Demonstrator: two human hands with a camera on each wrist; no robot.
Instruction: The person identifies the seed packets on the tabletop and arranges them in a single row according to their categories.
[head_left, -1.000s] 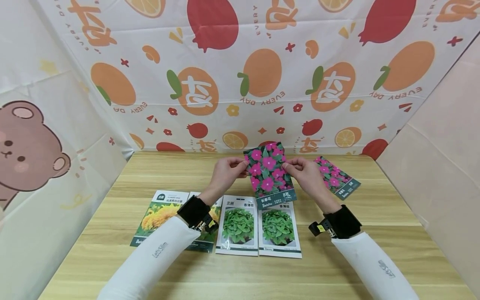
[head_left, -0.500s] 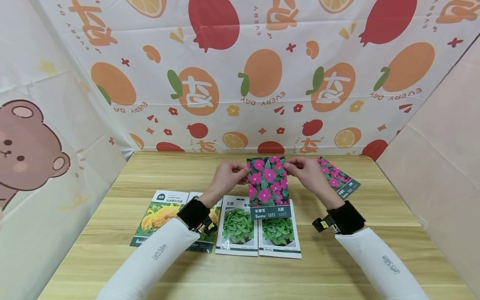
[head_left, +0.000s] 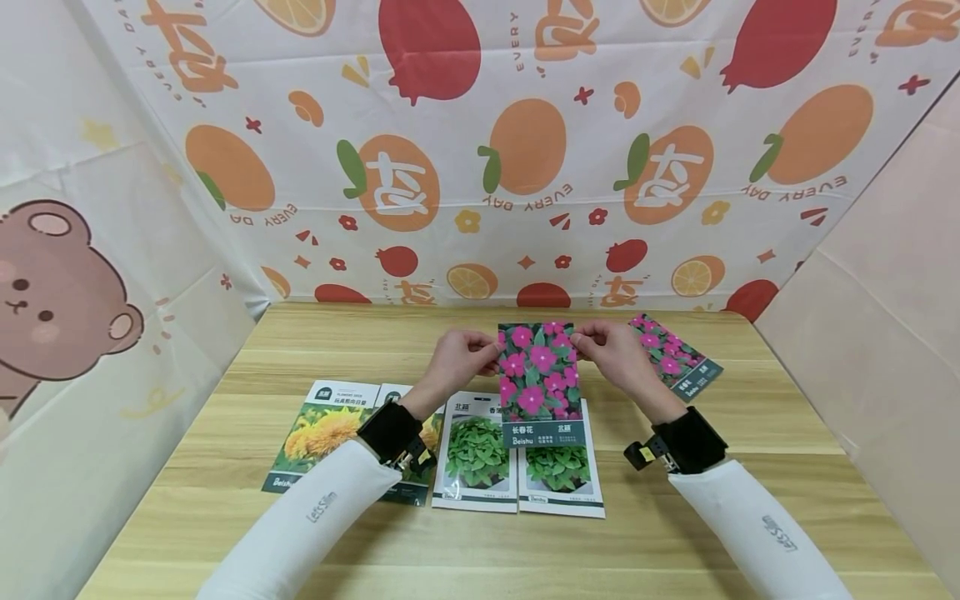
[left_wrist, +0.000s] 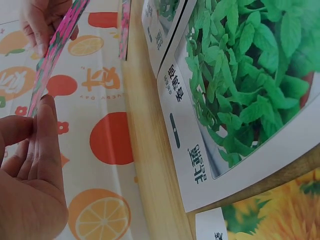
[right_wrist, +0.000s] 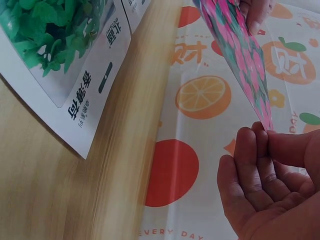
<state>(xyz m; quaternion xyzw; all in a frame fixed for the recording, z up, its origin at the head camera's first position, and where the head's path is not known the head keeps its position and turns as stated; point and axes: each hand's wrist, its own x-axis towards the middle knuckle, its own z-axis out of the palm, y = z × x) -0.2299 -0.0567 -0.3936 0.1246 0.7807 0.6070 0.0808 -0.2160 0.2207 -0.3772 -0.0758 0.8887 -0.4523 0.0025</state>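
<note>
We see a pink-flower seed packet held up above the wooden table, pinched at its two top corners: the left hand grips the upper left corner between thumb and fingertips, and the right hand grips the upper right corner the same way. The packet hangs with its long axis running top to bottom in the head view, its printed face toward us, the flower picture uppermost and the dark label band at the lower end, which points down toward the near edge of the table. Its lower edge overlaps, in our view, the tops of two green-leaf packets lying flat side by side on the table; it appears to hang just above them rather than touch, though we cannot be sure. Left of those lie two yellow-flower packets, the second partly hidden under the left forearm. A second pink-flower packet lies flat and skewed behind the right hand, near the far right of the table. A fruit-print cloth backs the scene.
</note>
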